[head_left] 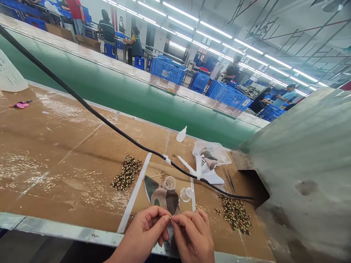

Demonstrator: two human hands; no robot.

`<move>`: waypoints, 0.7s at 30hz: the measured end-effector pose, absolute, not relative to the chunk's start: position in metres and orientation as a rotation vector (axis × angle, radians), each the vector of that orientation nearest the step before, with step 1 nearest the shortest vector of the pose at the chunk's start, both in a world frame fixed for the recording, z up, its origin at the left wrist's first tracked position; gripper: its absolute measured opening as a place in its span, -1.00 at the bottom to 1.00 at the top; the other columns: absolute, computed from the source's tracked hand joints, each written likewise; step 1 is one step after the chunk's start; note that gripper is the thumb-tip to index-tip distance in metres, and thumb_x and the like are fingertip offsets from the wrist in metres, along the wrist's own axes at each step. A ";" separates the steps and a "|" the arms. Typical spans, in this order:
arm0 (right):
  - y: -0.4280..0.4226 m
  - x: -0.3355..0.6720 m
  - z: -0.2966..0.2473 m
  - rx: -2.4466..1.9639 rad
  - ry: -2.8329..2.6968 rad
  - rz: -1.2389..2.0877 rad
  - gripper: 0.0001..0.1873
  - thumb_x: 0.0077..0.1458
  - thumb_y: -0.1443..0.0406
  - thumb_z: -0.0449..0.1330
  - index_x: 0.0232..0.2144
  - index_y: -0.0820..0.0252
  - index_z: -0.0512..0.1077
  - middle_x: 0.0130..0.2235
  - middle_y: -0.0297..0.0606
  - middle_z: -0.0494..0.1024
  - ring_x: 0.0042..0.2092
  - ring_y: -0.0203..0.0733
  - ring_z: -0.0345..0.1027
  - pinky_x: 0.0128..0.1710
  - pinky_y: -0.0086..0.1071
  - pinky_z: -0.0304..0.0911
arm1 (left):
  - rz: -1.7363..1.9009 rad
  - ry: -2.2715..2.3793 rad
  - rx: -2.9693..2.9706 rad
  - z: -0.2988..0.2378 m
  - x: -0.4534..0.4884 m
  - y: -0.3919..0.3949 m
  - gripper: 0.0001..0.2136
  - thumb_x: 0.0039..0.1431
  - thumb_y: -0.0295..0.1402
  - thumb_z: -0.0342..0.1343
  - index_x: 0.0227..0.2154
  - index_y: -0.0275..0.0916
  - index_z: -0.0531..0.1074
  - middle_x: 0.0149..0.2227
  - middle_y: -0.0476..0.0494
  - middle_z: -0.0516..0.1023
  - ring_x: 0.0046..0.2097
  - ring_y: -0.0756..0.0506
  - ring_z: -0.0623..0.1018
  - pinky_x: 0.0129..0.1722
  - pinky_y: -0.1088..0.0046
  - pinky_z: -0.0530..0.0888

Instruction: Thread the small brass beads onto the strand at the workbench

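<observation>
Two hands, left hand (141, 233) and right hand (193, 237), fingers (164, 218) pressed together pinching tiny gold bead (170, 217) over camouflage-patterned piece (161, 197), spotted bead piles (126, 173) nearby on counter (55, 164).

Past the grip, a black cable (117, 133) slung over brown cardboard (55, 175). Farther ahead, a green conveyor belt (137, 98), and beyond it, blue plastic crates (168, 71). Far left of the grip, a pink scrap (21, 105).

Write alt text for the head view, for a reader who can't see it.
The left hand and right hand pinch a tiny gold-coloured piece above a camouflage-patterned fabric piece. Two small clear plastic cups and heaps of spotted brown-and-gold pieces lie on a cardboard-covered workbench, before a green conveyor belt.
</observation>
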State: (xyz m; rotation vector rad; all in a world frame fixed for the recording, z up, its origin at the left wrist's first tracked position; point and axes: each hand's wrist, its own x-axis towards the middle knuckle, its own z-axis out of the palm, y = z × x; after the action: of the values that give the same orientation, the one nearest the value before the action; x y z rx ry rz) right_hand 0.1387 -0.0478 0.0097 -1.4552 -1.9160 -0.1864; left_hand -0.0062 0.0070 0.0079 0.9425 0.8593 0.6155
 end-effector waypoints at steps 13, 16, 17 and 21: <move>-0.048 0.139 0.008 -1.469 -1.930 -0.132 -0.87 0.11 0.43 0.08 -0.36 0.12 0.36 -0.42 -0.39 0.49 -0.41 -0.31 0.38 -0.26 -0.32 0.15 | 0.599 0.869 0.968 0.009 -0.005 0.005 -0.67 -0.01 -0.08 0.16 -0.49 -0.30 0.44 -0.68 0.06 0.40 -0.61 0.05 0.32 -0.57 0.54 0.27; -0.050 0.134 0.005 -1.514 -1.799 -0.007 -0.85 0.14 0.41 0.05 -0.40 0.11 0.37 -0.44 -0.37 0.48 -0.40 -0.29 0.35 -0.28 -0.33 0.16 | 0.606 0.863 0.974 0.007 -0.005 0.005 -0.69 0.00 -0.10 0.16 -0.48 -0.31 0.45 -0.68 0.06 0.40 -0.60 0.04 0.33 -0.58 0.53 0.27; -0.050 0.132 0.002 -1.535 -1.732 0.048 -0.84 0.16 0.38 0.04 -0.41 0.11 0.38 -0.43 -0.35 0.47 -0.39 -0.27 0.33 -0.30 -0.33 0.17 | 0.608 0.859 0.979 0.007 -0.005 0.005 -0.69 0.01 -0.10 0.16 -0.47 -0.31 0.45 -0.68 0.05 0.41 -0.60 0.04 0.33 -0.58 0.53 0.27; -0.052 0.130 -0.008 -1.571 -1.524 0.274 -0.82 0.19 0.28 0.06 -0.42 0.12 0.41 -0.42 -0.31 0.46 -0.35 -0.24 0.31 -0.38 -0.39 0.19 | 0.606 0.845 1.008 0.005 -0.005 0.007 -0.69 0.04 -0.11 0.13 -0.44 -0.32 0.47 -0.66 0.03 0.42 -0.60 0.04 0.34 -0.57 0.52 0.28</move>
State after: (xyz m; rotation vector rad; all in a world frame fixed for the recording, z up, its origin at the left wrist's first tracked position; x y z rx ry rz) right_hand 0.1297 -0.0525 -0.0080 -1.5712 -1.5240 0.2743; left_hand -0.0051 0.0066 0.0051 1.0076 0.8449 0.6057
